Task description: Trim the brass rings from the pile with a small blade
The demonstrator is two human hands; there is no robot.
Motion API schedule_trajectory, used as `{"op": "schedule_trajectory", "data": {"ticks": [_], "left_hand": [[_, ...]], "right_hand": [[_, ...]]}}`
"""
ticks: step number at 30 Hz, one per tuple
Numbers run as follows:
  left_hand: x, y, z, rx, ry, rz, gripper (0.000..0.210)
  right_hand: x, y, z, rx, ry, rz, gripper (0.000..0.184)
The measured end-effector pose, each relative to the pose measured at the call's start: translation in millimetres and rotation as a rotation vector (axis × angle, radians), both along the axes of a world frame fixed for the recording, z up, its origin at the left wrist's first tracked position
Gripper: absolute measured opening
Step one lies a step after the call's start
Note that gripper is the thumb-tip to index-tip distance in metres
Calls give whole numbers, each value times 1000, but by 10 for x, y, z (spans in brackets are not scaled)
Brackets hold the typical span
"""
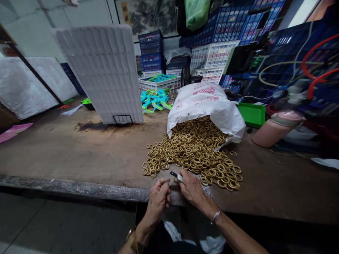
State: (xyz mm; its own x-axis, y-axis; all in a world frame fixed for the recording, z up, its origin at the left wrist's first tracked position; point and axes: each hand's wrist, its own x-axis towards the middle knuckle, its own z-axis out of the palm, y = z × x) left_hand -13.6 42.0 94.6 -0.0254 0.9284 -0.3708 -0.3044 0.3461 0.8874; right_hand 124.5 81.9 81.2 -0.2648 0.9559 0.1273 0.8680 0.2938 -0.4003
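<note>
Rings (pixel 185 150) lie on the table (pixel 66 151) — sack (pixel 197 104) behind.

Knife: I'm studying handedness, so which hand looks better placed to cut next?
Probably the right hand: it grips the knife near the rings, while the left hand is curled nearby, its contents unclear.

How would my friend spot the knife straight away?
Find the white sack with gold rings spilling onto the table. At the rings' near edge is the right hand, with the knife poking out. It's thin and straight with a dark tip, unlike the round rings.
</note>
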Motion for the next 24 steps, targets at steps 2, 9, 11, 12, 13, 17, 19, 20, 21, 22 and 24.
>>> {"op": "schedule_trajectory", "data": {"ticks": [2,9,11,12,13,17,19,20,21,22,24], "left_hand": [[23,4,3,19,46,-35,41],[43,7,18,39,64,-97,34],[40,7,15,61,124,-99,32],[38,7,14,84,172,-96,31],[37,7,14,118,224,-90,31],[47,9,18,306,359,-49,24],[60,8,25,360,391,-36,21],[67,7,31,372,397,-40,21],[74,6,36,377,396,-47,20],[80,5,43,375,387,-58,20],[89,4,56,355,360,-69,21]], "right_hand": [[2,-64,5,25,78,37,24],[-42,-175,13,7,297,74,18],[-55,-169,26,-57,377,53,11],[-60,-162,37,-98,428,39,9],[-65,-154,51,-143,482,24,10],[-70,-117,117,-328,667,-35,24],[-65,-103,145,-402,705,-64,27],[-62,-99,156,-425,707,-75,27],[-59,-96,164,-438,701,-83,27],[-57,-95,168,-445,693,-87,25],[-57,-95,167,-461,681,-81,25]]}}
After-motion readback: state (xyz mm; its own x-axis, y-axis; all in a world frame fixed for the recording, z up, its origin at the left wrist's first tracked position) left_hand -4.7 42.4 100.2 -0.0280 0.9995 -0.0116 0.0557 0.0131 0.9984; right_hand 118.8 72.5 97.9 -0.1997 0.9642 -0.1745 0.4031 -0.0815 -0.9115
